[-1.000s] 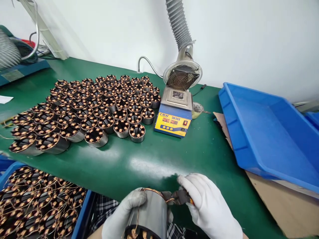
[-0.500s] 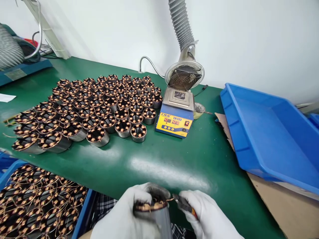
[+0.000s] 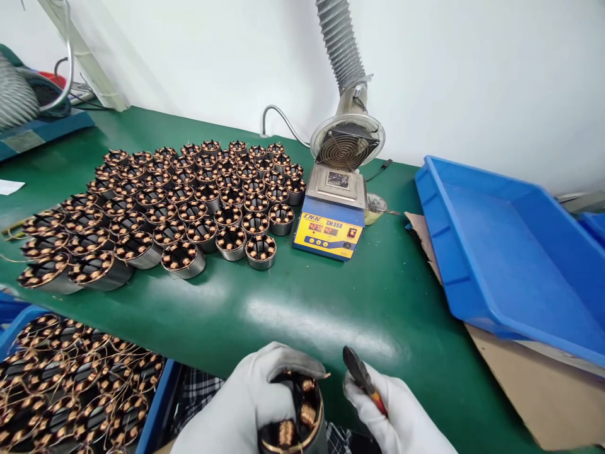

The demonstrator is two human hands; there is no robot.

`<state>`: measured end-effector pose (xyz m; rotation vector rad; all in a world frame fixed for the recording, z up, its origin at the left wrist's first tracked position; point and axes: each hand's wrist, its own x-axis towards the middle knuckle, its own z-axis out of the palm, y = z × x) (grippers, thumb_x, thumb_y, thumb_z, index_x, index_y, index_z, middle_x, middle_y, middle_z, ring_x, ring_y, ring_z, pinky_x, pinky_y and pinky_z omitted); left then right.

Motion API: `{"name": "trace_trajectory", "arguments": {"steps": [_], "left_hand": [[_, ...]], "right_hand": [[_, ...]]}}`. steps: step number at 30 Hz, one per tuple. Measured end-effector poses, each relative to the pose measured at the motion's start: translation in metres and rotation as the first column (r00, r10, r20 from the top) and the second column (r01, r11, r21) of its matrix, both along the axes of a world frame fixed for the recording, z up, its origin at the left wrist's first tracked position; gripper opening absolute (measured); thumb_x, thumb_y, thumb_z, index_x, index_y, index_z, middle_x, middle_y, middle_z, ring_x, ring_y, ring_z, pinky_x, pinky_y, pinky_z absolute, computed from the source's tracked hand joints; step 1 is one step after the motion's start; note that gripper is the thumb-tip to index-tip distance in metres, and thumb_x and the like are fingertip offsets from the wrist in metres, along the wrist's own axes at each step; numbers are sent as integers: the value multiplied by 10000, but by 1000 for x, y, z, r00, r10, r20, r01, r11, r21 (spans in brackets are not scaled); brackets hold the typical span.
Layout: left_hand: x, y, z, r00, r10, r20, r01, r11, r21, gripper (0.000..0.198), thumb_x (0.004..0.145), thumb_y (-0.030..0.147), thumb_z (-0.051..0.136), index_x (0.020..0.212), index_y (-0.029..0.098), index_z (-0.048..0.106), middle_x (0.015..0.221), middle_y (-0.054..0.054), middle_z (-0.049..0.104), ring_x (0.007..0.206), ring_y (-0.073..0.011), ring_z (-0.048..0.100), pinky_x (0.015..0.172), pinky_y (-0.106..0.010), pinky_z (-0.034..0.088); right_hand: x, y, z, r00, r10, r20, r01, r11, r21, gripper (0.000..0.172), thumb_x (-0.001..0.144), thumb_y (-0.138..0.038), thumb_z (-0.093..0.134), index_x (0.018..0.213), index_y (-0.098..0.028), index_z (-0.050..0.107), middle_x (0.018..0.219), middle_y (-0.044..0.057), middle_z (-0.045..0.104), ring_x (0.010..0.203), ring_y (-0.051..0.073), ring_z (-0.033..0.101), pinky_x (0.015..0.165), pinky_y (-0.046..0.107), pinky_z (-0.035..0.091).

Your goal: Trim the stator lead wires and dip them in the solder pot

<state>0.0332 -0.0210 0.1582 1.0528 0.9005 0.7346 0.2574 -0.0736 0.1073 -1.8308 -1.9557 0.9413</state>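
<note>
My left hand [image 3: 262, 391], in a white glove, grips a motor stator [image 3: 305, 419] with copper coils inside a steel ring, at the bench's front edge. Its thumb reaches into the bore and a finger lies over the rim. A short copper wire end [image 3: 327, 376] sticks out beside that fingertip. To the right, my right hand [image 3: 397, 407], also gloved, is closed around pliers or cutters [image 3: 363, 378] with dark jaws and red-yellow handles. The jaws point up and away from the stator, not touching it.
Several rows of stators [image 3: 189, 208] stand on the green bench [image 3: 302, 296]. A solder pot [image 3: 328, 233] with a digital display sits beneath a fume hose [image 3: 343, 44]. A blue tray [image 3: 510, 252] rests on cardboard [image 3: 534, 391] at right. Lower left, a blue crate [image 3: 158, 403] holds stators with long wires.
The pliers have come away from the stator's wire and turned upward as my right hand drew back. The stator has tilted, showing more of its coils. The view has shifted slightly.
</note>
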Motion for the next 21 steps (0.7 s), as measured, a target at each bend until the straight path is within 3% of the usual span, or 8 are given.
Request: {"name": "trace_trajectory", "arguments": {"steps": [3,6,11,16,21], "left_hand": [[5,0,-14,993,45,112,-29,990,-142,295,604,322,726,884,232,701,907,-54,673,920,-275,601,844,-373,458],[7,-3,-30,976,43,212,12,967,-254,315,636,430,680,831,183,691,861,-74,668,858,-279,617,773,-389,476],[-8,-13,-43,954,103,282,19,917,-399,450,573,427,721,935,166,659,934,-87,665,906,-302,604,807,-424,457],[-13,-21,-45,921,224,319,-21,845,-534,396,614,389,669,935,159,643,881,-75,673,869,-269,613,799,-397,450],[-8,-21,-44,907,258,332,-13,806,-592,338,621,355,665,900,166,648,845,-65,681,798,-246,625,745,-368,466]], "right_hand": [[-2,8,-1,997,77,-11,-76,993,95,286,904,-379,439,1092,-217,580,885,49,682,791,162,666,710,212,536],[-13,16,5,983,179,-29,-165,950,265,265,911,-314,435,1157,-245,509,1014,53,666,904,166,645,774,236,526],[-28,28,20,968,249,29,-231,841,489,219,928,-243,333,1100,-214,466,909,66,669,802,175,652,669,256,530],[-30,33,23,967,245,73,-245,806,539,186,885,-187,332,993,-206,482,792,48,655,667,175,635,586,268,510],[-30,31,16,965,228,127,-261,831,491,175,824,-133,355,933,-199,475,727,36,612,609,167,599,572,277,499]]}}
